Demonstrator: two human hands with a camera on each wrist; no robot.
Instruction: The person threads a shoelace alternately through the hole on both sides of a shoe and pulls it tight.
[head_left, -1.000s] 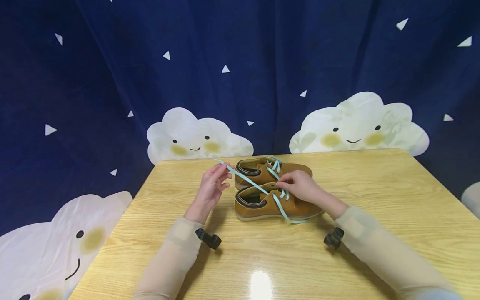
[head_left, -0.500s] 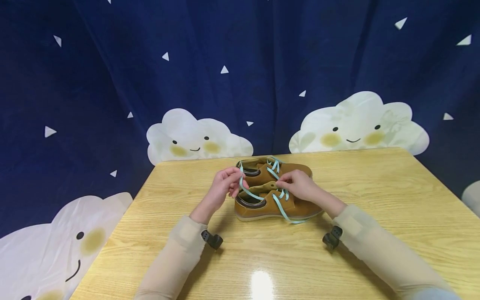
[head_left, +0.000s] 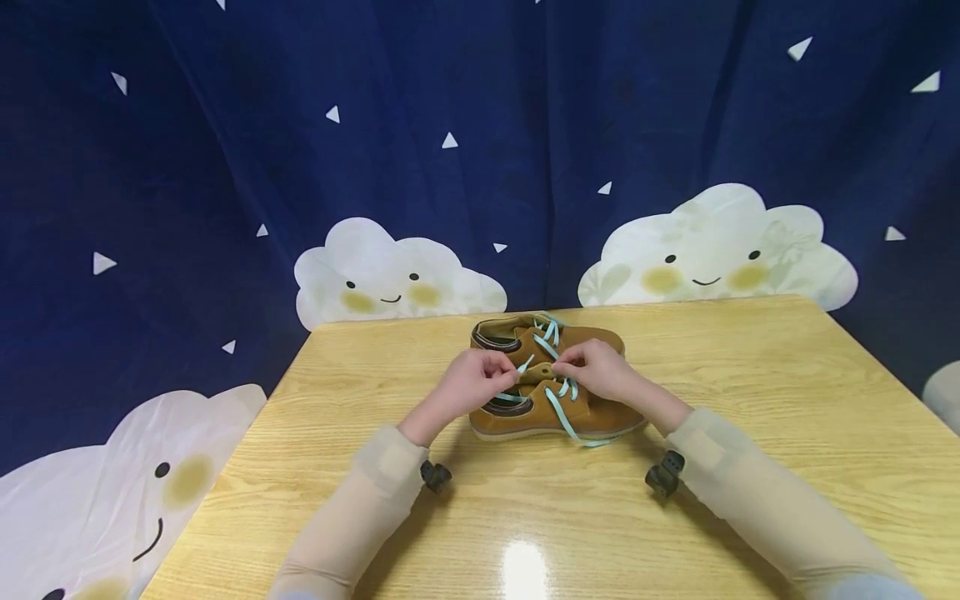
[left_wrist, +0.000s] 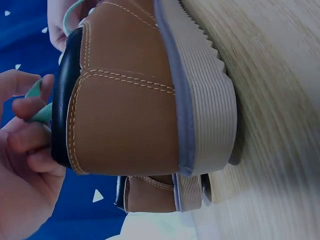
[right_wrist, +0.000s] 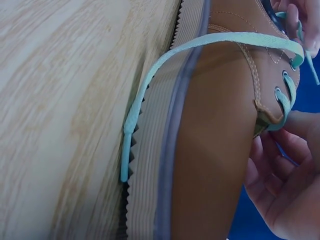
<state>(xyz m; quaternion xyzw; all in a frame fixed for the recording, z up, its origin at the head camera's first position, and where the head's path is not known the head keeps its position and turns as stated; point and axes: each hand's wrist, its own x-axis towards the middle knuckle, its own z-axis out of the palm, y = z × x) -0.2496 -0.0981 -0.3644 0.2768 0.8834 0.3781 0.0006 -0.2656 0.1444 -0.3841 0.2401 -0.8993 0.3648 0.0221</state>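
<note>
Two brown leather shoes with pale blue laces sit side by side, toes to the right. My left hand point(head_left: 474, 382) is over the heel opening of the near shoe point(head_left: 504, 423) and pinches a shoelace point(head_left: 527, 363) close to its stiff tip, which points up past the fingers. The left wrist view shows this lace point(left_wrist: 42, 115) running between the curled fingers behind the heel. My right hand point(head_left: 600, 371) pinches the edge of the near shoe's far flap point(head_left: 534, 372), whose bare eyelet faces the left hand. Its fingertips are partly hidden behind the shoe in the right wrist view.
The far shoe point(head_left: 598, 338), laced, stands right behind the near one. The near shoe's other lace end point(right_wrist: 126, 155) droops over its side to the wooden table point(head_left: 750, 367). A dark blue curtain point(head_left: 510, 108) with clouds hangs behind the table.
My left hand has come right, from beside the heels to near the eyelet, bringing the lace tip along; the stretched lace has gone slack. The right hand has held its place.
</note>
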